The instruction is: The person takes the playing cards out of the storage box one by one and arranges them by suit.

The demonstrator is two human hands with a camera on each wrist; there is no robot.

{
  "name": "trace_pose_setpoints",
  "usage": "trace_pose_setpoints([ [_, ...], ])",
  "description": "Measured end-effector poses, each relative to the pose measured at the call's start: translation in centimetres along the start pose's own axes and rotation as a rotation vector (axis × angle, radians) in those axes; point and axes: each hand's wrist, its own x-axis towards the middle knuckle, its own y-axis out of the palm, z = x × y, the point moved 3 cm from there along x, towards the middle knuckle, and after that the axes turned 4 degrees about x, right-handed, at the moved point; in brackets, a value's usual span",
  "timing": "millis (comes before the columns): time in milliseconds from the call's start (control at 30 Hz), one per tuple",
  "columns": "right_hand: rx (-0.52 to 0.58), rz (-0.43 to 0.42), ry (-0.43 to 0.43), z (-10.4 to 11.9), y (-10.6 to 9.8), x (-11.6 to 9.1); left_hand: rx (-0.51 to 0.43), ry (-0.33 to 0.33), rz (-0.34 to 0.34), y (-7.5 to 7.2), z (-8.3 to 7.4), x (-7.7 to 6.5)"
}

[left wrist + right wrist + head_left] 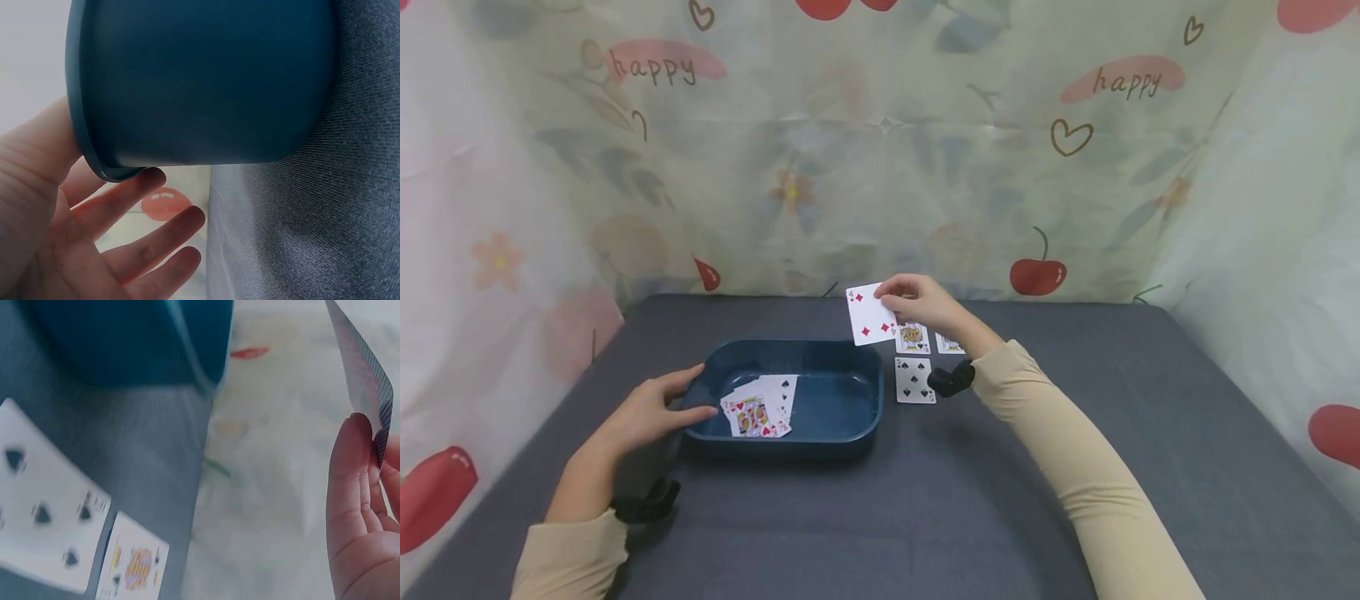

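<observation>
My left hand grips the left end of a dark blue tray, thumb over the rim and fingers beneath it. In the left wrist view, the tray's wall rises beside the spread fingers. A few overlapping playing cards lie in the tray's left part, a red-suit face card on top. Raised above the tray's far right corner, my right hand pinches a diamond playing card between thumb and fingers. The right wrist view shows that card nearly edge-on.
Right of the tray, a spade number card lies face up. Behind it are a spade king and another face card, partly hidden by my right wrist. A grey cloth covers the table; patterned curtains enclose the back and sides.
</observation>
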Motion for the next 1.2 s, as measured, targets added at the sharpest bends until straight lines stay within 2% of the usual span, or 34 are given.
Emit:
trace_pose_setpoints([
  [133, 0.005, -0.035, 0.03, -1.4, -1.9, -0.8, 0.002, -0.008, 0.003, 0.0, 0.0, -0.1],
  [367, 0.015, -0.131, 0.138, -5.0, -5.4, -2.2, 0.0, -0.012, 0.003, 0.0, 0.0, -0.2],
  [600, -0.029, -0.333, 0.211, -9.3, -9.1, -3.7, 0.009, 0.014, -0.009, 0.0, 0.0, -0.3],
  [700, -0.063, -0.412, 0.276, -11.0, -10.3, -4.4, 0.01, 0.013, -0.009, 0.0, -0.1, -0.3],
  [900, -0.09, -0.47, 0.382, -13.1, -11.6, -5.4, 0.013, 0.007, -0.006, 0.1, -0.1, -0.2],
  [1200, -0.108, -0.464, 0.399, -14.0, -11.5, -5.6, 0.0, 0.011, -0.007, 0.0, -0.1, -0.1],
])
